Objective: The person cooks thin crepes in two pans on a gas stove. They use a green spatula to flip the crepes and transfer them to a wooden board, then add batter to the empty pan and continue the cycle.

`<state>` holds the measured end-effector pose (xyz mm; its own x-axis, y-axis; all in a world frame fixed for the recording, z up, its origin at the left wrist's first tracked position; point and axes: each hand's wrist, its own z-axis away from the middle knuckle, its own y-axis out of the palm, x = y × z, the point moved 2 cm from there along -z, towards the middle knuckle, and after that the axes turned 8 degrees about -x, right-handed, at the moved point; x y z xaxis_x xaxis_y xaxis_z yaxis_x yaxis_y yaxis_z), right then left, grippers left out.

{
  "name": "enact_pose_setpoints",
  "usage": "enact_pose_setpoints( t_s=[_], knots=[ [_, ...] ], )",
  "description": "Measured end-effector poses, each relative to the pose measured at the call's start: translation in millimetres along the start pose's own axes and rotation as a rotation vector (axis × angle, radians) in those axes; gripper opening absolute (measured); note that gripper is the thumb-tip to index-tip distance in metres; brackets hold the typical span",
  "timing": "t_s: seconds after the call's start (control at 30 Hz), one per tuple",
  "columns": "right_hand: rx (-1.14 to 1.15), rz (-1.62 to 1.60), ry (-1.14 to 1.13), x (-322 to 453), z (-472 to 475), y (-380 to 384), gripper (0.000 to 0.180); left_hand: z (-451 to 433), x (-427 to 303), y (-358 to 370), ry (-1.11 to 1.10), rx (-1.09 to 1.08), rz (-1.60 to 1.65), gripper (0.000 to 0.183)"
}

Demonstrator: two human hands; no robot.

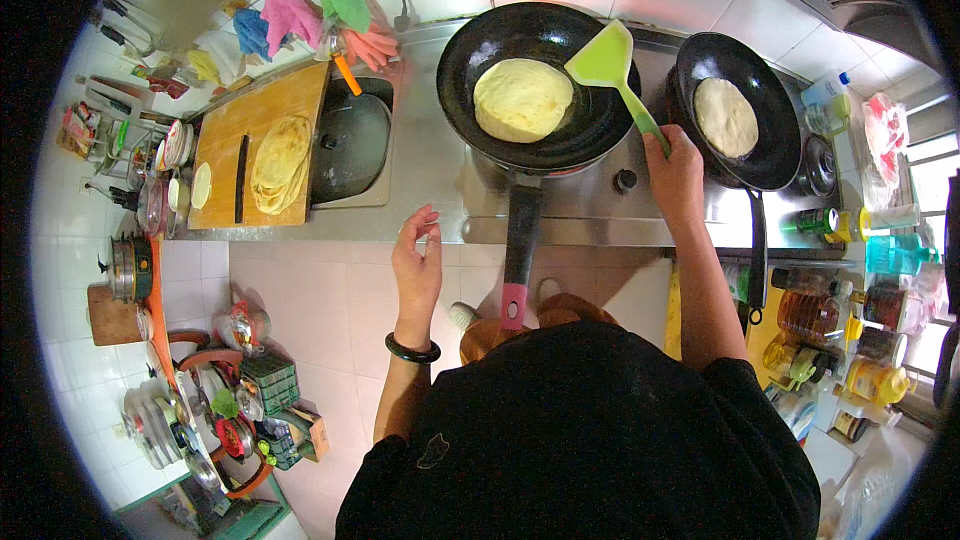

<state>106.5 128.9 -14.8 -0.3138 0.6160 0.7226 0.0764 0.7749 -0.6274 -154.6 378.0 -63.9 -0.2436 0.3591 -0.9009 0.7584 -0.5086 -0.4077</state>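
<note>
A green spatula (604, 60) is gripped by its handle in my right hand (677, 169); its blade hangs over the right side of a large black frying pan (517, 30). In that pan lies a puffed, pale yellow flatbread (523, 100), left of the blade. To the right, a second black pan (772, 127) holds a paler flat dough round (726, 118). My left hand (420, 244) hangs free in front of the counter edge, fingers loosely curled and holding nothing. Near it, the large pan's handle (523, 232) points towards me.
A wooden board (217, 127) left of the sink (351, 187) bears a stack of flatbreads (281, 165), a dark rolling pin or rod (241, 178) and a small dough round (201, 185). Oil bottles (810, 313) crowd the right. A stove knob (625, 180) sits between the pans.
</note>
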Motion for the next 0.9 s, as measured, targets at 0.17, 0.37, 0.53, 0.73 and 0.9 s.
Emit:
enact_pose_setpoints(
  t_s=[0.17,0.37,0.53,0.73,0.9],
  knots=[
    [-0.063,0.041,0.018,9.6,-1.3,-6.2,0.024,-2.1,-0.3,-0.2,0.016,-0.009,0.007,0.03],
    [-0.037,0.274,-0.099,24.0,-1.5,-1.8,0.025,-1.2,2.0,-0.6,0.033,-0.002,-0.029,0.03],
    [-0.025,0.198,-0.082,22.1,7.5,6.1,0.027,0.6,6.7,-1.3,-0.006,0.018,-0.009,0.029],
    [0.015,0.114,-0.032,23.0,19.1,4.5,0.025,0.1,7.6,-1.2,0.002,0.005,0.005,0.028],
    [0.036,0.147,0.011,21.8,26.7,1.6,0.026,1.3,4.8,-0.6,-0.013,0.019,0.017,0.028]
  ],
)
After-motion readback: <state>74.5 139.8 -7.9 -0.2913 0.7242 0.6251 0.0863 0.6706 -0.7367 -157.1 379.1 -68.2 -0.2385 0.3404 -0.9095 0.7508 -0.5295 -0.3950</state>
